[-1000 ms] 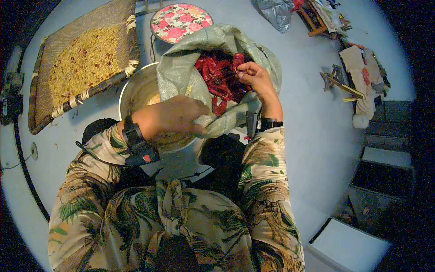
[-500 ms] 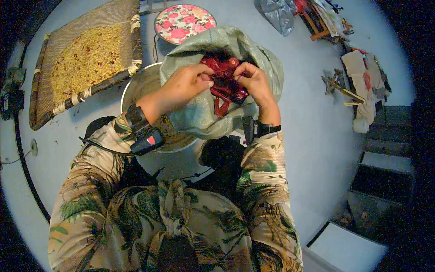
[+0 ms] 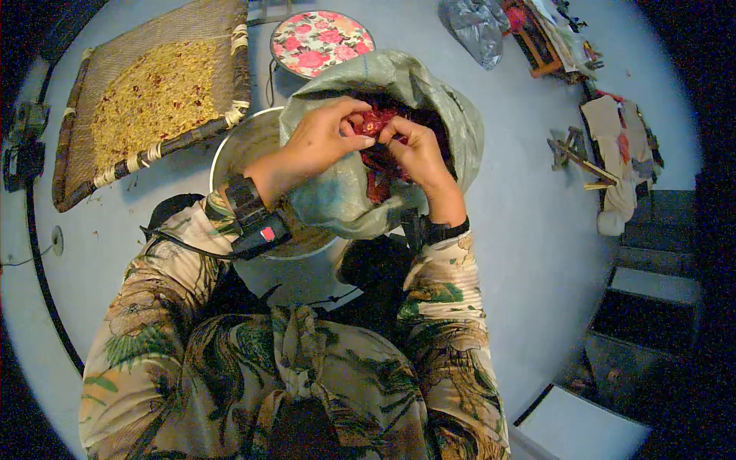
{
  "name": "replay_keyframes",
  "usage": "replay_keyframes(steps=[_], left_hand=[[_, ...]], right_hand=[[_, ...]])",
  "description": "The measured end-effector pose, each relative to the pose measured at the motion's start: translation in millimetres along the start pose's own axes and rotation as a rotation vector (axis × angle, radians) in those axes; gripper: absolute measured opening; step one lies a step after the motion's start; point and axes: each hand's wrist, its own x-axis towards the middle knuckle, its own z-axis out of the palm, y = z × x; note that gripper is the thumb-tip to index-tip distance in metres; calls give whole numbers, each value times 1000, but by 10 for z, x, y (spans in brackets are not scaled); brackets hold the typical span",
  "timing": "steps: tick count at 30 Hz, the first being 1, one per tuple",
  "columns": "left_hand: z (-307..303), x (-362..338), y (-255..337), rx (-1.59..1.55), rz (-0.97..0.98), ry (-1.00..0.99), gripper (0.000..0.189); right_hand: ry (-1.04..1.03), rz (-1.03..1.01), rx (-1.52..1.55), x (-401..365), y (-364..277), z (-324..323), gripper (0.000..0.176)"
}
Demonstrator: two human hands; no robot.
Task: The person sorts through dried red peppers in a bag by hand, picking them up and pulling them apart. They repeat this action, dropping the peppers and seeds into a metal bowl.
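Over the mouth of a pale green woven sack (image 3: 330, 192), both hands meet at a dried red chili (image 3: 375, 121). My left hand (image 3: 326, 138) grips it from the left between thumb and fingers. From the right, my right hand (image 3: 414, 149) pinches at the same chili, fingertips close to the left thumb. More dark red dried chilies (image 3: 378, 184) lie in the sack below, partly covered by the hands. A wide metal basin (image 3: 222, 165) stands under and left of the sack, mostly hidden by it.
A framed mesh screen (image 3: 69, 146) holding yellow seeds (image 3: 153, 100) with red bits lies at left. A round flower-patterned stool (image 3: 322, 42) stands beyond the sack. At upper right are a plastic bag (image 3: 475, 34) and hanging cloths (image 3: 606, 126). Steps (image 3: 652, 287) drop at right.
My hands have come closer together and lifted slightly, with a chili now held between them. The whole view has shifted a little.
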Motion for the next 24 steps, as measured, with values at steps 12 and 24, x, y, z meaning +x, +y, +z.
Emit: replay_keyframes(steps=[12, 24], left_hand=[[8, -44, -126, -18, -92, -19, 35], [-49, -90, -96, 158, -67, -76, 31]], right_hand=[[162, 120, 148, 10, 631, -254, 23], [234, 436, -568, -131, 1310, -296, 39]])
